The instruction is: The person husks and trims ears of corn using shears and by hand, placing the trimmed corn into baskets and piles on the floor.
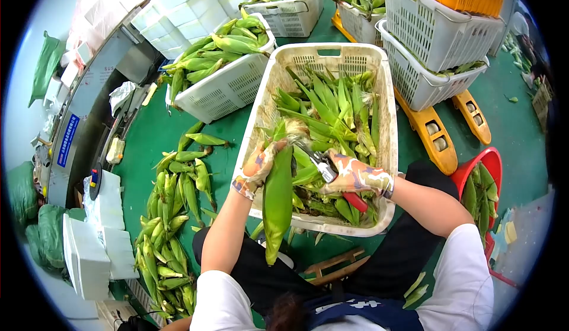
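Note:
My left hand (259, 164), in a patterned glove, is wrapped round a green ear of corn (278, 197) whose tip points down over the near left rim of a white crate (259, 103). My right hand (349, 174), gloved alike, grips pruning shears (323, 168) with a red handle. The blades of the shears are at the upper end of the ear, by its pale silk. Loose green husks and leaves (332, 103) fill much of the crate below both hands.
A heap of corn (166, 236) lies on the green floor at the left. Corn-filled crates (219, 94) stand behind. Stacked crates (427, 40) and a yellow pallet jack (435, 138) are at the right, with a red basin (496, 165). White foam boxes (86, 260) stand at far left.

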